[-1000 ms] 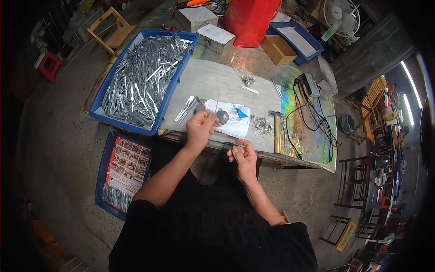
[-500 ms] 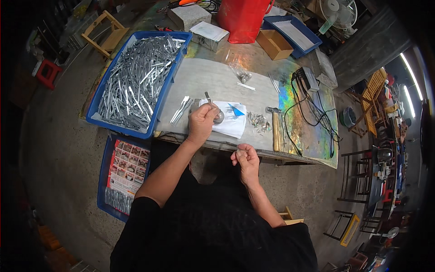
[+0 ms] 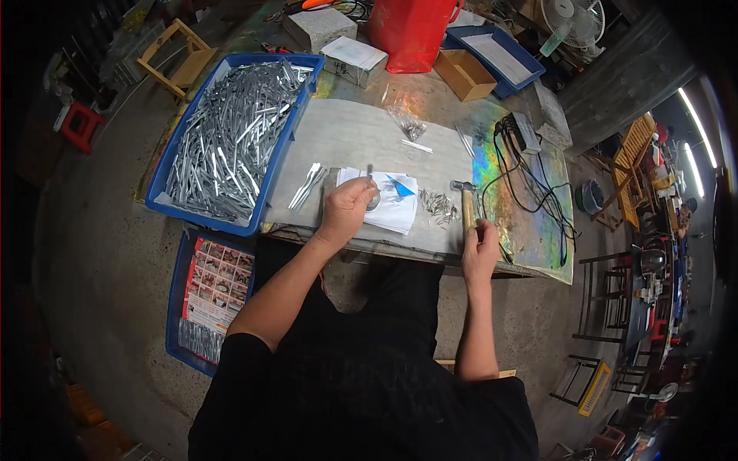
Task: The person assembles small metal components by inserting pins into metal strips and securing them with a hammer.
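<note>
In my left hand [image 3: 346,209] I pinch a thin, dark metal strip [image 3: 370,169], its end sticking up past my fingers. Partly hidden behind those fingers is a round grey metal piece [image 3: 374,202] on a stack of white paper [image 3: 398,218]. A small blue triangular piece [image 3: 403,187] lies on that paper. My right hand [image 3: 481,250] is closed round the lower end of the wooden handle of a hammer [image 3: 467,206], which lies on the table. Between the paper and the hammer sits a scatter of small metal pins [image 3: 440,206].
A blue tray [image 3: 265,196] heaped with metal strips stands at left. Several loose strips [image 3: 307,187] lie beside it. Black cables [image 3: 530,180] run from a power box [image 3: 523,132] at right. A plastic bag of small parts [image 3: 410,125] and a red container [image 3: 411,34] are farther back.
My right hand has moved right, from near the table's front edge to the hammer's handle, and closed on it. My left hand has shifted slightly, and the strip in it now stands more upright.
</note>
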{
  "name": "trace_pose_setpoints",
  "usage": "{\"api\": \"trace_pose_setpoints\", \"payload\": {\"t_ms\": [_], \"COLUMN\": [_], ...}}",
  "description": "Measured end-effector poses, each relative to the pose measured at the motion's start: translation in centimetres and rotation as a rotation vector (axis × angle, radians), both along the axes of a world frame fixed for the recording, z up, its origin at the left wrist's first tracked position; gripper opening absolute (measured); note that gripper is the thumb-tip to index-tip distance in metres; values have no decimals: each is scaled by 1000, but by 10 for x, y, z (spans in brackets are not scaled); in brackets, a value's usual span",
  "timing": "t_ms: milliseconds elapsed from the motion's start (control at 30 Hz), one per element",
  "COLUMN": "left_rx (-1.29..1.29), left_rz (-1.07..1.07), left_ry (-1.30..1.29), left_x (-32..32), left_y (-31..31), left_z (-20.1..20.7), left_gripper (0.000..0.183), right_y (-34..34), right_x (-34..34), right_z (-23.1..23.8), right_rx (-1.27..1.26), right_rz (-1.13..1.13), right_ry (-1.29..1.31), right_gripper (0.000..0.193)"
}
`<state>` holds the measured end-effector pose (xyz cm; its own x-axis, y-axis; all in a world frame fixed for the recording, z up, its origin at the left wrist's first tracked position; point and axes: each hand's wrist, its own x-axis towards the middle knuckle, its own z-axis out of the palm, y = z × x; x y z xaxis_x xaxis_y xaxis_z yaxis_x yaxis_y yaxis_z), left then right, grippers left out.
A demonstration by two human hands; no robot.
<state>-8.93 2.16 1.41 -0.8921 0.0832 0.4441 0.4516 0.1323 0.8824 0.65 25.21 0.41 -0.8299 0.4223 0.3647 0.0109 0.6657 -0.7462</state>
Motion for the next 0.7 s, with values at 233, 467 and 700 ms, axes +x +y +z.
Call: {"api": "trace_pose_setpoints", "payload": {"t_ms": [233,467,700], "left_rx": [-229,-254,-254], "left_rz": [-70,-32,-12], "left_ry": [215,264,291], "left_x": [-6,-7,-7], "left_y": [-5,-6,-6], "left_z": [-2,-4,-9], "left_gripper": [5,5,7], "right_y": [21,31,-36], "right_x": [-15,-21,1], "right_z": [-10,20,105], "right_rx": [281,-646,-766], "right_rz": [-67,146,396], "right_ry": [-482,-374,-281], "right_gripper": [33,12,27]}}
